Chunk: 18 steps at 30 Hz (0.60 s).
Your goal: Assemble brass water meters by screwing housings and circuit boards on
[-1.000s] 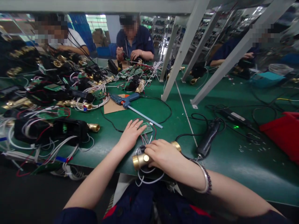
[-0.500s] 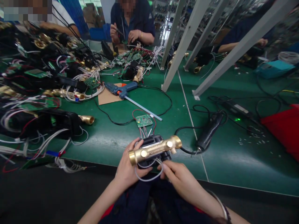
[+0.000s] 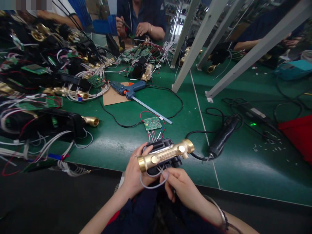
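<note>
A brass pipe fitting [image 3: 168, 153] with a black plastic housing [image 3: 159, 143] behind it is held up at the table's front edge. My left hand [image 3: 135, 169] wraps round the left side of the housing, fingers closed on it. Beneath the brass pipe, a grey cable [image 3: 150, 187] hangs in a loop. My right hand [image 3: 179, 182] pinches this cable between thumb and forefinger, just under the housing. Beyond the housing lies a green circuit board [image 3: 152, 123], joined to it by several thin wires.
A blue glue gun [image 3: 130, 89] with a long glue stick rests partly on cardboard [image 3: 109, 97]. To the right lies a black corded tool [image 3: 223, 136]. Brass-and-black assemblies crowd the left; metal posts [image 3: 195, 48] rise from the table. A person [image 3: 143, 19] works opposite.
My right hand has shifted left along the grey cable and its loop has tightened a little. The scene has moved slightly right and up with the camera.
</note>
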Each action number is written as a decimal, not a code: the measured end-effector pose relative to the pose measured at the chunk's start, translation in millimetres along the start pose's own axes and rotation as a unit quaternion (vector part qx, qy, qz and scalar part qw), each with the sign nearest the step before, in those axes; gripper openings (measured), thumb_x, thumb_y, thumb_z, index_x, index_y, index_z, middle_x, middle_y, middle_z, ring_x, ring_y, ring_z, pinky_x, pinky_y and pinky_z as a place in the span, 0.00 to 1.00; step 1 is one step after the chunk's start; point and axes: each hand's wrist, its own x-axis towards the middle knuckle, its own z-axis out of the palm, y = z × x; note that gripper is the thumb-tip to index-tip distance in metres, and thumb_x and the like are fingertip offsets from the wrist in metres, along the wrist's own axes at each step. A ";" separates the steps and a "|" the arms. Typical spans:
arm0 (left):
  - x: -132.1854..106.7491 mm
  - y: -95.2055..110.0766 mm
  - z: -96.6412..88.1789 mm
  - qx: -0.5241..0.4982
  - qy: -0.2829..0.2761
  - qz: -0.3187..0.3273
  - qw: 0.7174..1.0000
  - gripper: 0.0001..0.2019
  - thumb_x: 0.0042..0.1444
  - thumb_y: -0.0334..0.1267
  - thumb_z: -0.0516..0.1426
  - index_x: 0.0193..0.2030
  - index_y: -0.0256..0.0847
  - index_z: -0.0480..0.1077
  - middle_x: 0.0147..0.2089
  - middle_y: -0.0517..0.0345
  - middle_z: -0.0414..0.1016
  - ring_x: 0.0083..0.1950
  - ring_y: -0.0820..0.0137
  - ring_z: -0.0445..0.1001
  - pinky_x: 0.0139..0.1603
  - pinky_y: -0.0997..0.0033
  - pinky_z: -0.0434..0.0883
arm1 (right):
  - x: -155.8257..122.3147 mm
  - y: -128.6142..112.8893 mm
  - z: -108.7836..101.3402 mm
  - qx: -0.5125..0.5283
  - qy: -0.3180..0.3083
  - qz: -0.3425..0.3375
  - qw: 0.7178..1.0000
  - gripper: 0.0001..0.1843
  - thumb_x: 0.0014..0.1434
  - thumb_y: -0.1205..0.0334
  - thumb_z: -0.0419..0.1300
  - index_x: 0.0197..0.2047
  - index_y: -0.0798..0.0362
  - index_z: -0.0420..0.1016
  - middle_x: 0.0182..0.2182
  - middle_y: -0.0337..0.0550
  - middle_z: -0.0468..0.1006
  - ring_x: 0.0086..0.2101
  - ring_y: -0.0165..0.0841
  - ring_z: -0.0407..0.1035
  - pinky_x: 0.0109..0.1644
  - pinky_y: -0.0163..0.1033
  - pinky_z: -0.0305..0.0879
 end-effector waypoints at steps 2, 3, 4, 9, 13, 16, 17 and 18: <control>-0.5 0.0 0.9 -0.006 0.003 -0.010 1.000 0.38 0.43 0.42 0.65 0.62 0.46 0.55 0.63 0.48 0.58 0.61 0.58 0.62 0.62 0.57 0.62 | -1.3 1.0 -1.6 0.007 0.010 0.004 1.000 0.25 0.49 0.37 0.51 0.22 0.52 0.63 0.08 0.31 0.61 0.10 0.23 0.51 0.15 0.29 0.50; -0.7 0.2 1.2 -0.009 0.004 -0.011 1.000 0.38 0.43 0.42 0.65 0.62 0.47 0.55 0.63 0.49 0.58 0.61 0.58 0.62 0.62 0.57 0.62 | -1.5 1.2 -2.0 0.010 0.011 0.006 1.000 0.25 0.49 0.36 0.51 0.23 0.53 0.63 0.08 0.32 0.61 0.10 0.23 0.51 0.15 0.29 0.50; -0.8 0.4 1.4 -0.011 0.004 -0.012 1.000 0.38 0.43 0.41 0.65 0.62 0.47 0.55 0.63 0.49 0.58 0.61 0.58 0.62 0.62 0.57 0.62 | -1.5 1.2 -2.2 0.011 0.009 0.006 1.000 0.26 0.48 0.36 0.51 0.23 0.53 0.64 0.08 0.32 0.61 0.10 0.23 0.51 0.15 0.29 0.50; -1.3 0.0 2.0 -0.012 -0.003 -0.014 1.000 0.39 0.43 0.40 0.65 0.62 0.48 0.54 0.64 0.50 0.56 0.62 0.57 0.61 0.62 0.56 0.61 | 0.8 0.4 -2.8 0.014 -0.003 -0.004 1.000 0.27 0.49 0.35 0.51 0.22 0.53 0.64 0.08 0.33 0.61 0.10 0.24 0.51 0.15 0.30 0.51; -1.0 -1.1 1.3 -0.013 -0.014 -0.017 1.000 0.40 0.43 0.40 0.65 0.63 0.49 0.53 0.65 0.50 0.55 0.63 0.57 0.59 0.63 0.56 0.60 | 0.9 3.6 -5.3 0.019 -0.016 -0.019 1.000 0.27 0.52 0.36 0.50 0.23 0.53 0.65 0.08 0.33 0.61 0.10 0.24 0.51 0.16 0.30 0.51; -0.1 -1.5 -0.1 -0.007 -0.021 -0.006 1.000 0.40 0.44 0.40 0.65 0.63 0.48 0.52 0.64 0.49 0.55 0.63 0.57 0.59 0.62 0.55 0.61 | -0.9 8.1 -11.5 -0.001 -0.038 -0.026 0.999 0.26 0.55 0.38 0.49 0.24 0.54 0.66 0.10 0.34 0.64 0.12 0.26 0.55 0.18 0.31 0.54; 0.4 -1.4 -0.6 -0.004 -0.022 -0.001 1.000 0.39 0.44 0.40 0.64 0.63 0.48 0.52 0.64 0.49 0.55 0.63 0.56 0.59 0.62 0.54 0.61 | -1.6 9.4 -14.5 -0.024 -0.048 -0.031 0.998 0.25 0.56 0.40 0.49 0.24 0.54 0.66 0.12 0.36 0.66 0.14 0.27 0.58 0.21 0.32 0.56; 1.0 -1.4 -1.2 0.001 -0.022 0.004 1.000 0.39 0.44 0.40 0.64 0.63 0.47 0.52 0.64 0.48 0.56 0.63 0.56 0.59 0.62 0.54 0.61 | -2.4 10.3 -17.7 -0.057 -0.057 -0.040 0.996 0.24 0.57 0.42 0.49 0.24 0.54 0.67 0.14 0.38 0.69 0.17 0.28 0.62 0.24 0.33 0.58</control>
